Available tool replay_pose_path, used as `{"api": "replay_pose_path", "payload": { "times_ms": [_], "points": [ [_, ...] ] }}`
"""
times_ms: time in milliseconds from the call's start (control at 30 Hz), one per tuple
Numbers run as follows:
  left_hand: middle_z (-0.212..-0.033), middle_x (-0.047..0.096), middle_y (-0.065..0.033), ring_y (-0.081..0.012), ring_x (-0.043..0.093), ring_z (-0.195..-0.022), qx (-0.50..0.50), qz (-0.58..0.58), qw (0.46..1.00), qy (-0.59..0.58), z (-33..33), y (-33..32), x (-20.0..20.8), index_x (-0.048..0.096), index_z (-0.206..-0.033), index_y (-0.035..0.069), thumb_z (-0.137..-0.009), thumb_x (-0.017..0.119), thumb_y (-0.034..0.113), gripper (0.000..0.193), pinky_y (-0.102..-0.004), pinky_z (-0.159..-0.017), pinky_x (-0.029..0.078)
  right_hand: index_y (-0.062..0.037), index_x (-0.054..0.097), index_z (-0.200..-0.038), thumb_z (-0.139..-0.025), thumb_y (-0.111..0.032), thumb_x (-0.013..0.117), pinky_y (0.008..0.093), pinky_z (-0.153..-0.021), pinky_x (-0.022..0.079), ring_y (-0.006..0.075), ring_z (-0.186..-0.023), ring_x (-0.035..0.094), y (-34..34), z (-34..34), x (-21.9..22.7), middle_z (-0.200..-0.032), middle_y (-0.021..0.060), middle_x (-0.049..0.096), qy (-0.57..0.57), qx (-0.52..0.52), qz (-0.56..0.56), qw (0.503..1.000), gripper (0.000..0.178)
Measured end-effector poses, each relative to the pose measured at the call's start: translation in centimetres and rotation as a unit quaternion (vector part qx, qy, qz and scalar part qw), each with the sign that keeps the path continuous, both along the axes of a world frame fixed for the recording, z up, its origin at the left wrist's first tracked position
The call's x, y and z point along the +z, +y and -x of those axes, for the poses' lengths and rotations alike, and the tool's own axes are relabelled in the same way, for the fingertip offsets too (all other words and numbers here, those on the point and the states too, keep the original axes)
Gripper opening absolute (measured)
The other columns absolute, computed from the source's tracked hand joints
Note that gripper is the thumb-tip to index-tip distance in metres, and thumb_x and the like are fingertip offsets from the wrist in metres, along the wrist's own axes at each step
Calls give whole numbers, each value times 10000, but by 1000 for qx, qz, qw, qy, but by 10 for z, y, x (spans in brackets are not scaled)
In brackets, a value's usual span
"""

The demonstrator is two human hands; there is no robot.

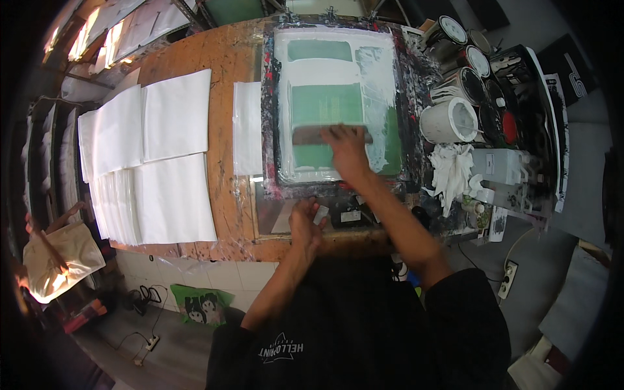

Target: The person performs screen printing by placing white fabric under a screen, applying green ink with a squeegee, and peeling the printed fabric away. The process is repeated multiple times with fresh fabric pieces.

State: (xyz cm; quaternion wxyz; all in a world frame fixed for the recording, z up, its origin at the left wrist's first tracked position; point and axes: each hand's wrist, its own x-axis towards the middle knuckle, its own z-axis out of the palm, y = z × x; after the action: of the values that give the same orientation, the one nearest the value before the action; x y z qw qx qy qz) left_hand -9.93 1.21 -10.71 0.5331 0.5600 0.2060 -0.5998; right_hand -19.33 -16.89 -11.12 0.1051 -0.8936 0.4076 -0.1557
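My right hand [349,151] is closed over a squeegee [308,136] with a brown blade-like bar lying across the mesh. Under it is a screen-printing frame [410,110], its edges smeared with dark, red and white ink. Green mesh [325,103] shows in the middle, with white ink [325,73] spread above and around it. Just in front of the frame, my left hand [303,224] has curled fingers. A small pale flat piece [321,214] shows beside its fingertips; whether the hand grips it is unclear. White sheets [246,127] lie partly beneath the frame's left side.
Stacks of white bags or sheets [175,117] cover the wooden table's [224,58] left part. At right stand a white bucket [448,121], several ink-stained cans [453,30], a crumpled white rag [451,170] and a clear plastic container [497,166]. Metal clamps [330,14] line the frame's far edge.
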Motion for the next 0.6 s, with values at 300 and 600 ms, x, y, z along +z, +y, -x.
{"api": "replay_pose_path", "payload": {
  "times_ms": [300,600],
  "points": [
    [-928,594,41,-110,533,-914,-21,44,999,6,-3,1,6,602,-947,212,-891,577,285,95,-465,-838,390,-73,603,-1273,-775,-59,665,559,-1035,356,356,-1250,529,104,26,24,-1241,154,609,2,5,-49,999,502],
    [-897,607,18,-145,559,-895,-11,97,995,20,-11,1,34,614,-935,173,-885,598,253,96,-477,-877,409,-61,603,-1191,-739,-64,665,502,-943,394,342,-1092,560,88,25,68,-1146,152,611,-30,26,24,999,455]
  ]
}}
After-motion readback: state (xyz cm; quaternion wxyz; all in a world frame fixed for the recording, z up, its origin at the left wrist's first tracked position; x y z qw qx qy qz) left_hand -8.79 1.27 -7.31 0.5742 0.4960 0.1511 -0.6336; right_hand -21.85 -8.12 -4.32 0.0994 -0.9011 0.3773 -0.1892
